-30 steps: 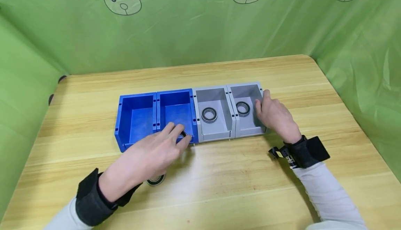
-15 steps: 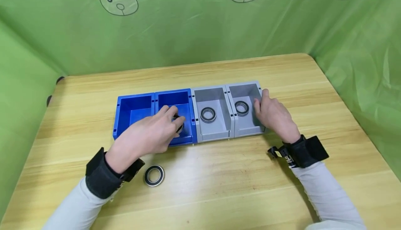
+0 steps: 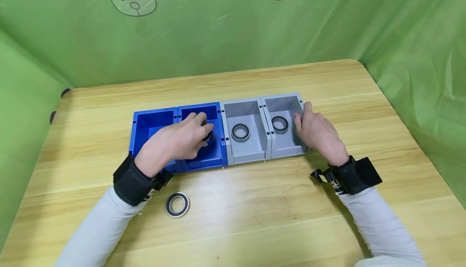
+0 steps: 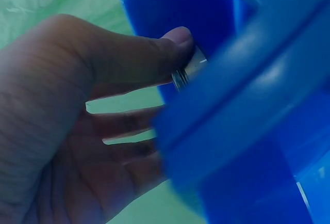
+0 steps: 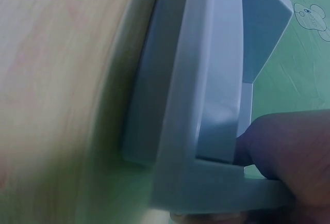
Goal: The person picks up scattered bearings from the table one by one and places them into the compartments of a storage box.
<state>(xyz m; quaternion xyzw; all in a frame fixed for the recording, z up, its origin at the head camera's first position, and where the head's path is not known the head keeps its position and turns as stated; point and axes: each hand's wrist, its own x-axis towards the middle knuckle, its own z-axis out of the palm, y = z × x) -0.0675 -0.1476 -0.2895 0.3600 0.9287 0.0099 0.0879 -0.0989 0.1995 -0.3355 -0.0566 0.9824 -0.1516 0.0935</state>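
In the head view my left hand (image 3: pixel 178 139) reaches into the right-hand blue bin (image 3: pixel 205 163), pinching a ball bearing (image 4: pixel 194 68) between thumb and fingers. Fingers cover most of that bearing in the head view, so whether it touches the bin floor is hard to tell. My right hand (image 3: pixel 322 135) grips the right side wall of the far-right grey bin (image 3: pixel 291 151), thumb inside. That bin holds one bearing (image 3: pixel 280 132) lying flat. Another bearing (image 3: pixel 240 139) lies in the neighbouring grey bin (image 3: pixel 251 157).
A further bearing (image 3: pixel 187 206) lies flat on the wooden table (image 3: pixel 255 218), in front of the bins. The left-hand blue bin (image 3: pixel 153 112) is partly hidden by my left hand. Bins stand side by side in a row. Green cloth (image 3: pixel 204 36) surrounds the table's back and sides.
My left hand has moved from the front edge of the right-hand blue bin deeper inside it, carrying the bearing. The bearing on the table came into full view. My right hand stays put.
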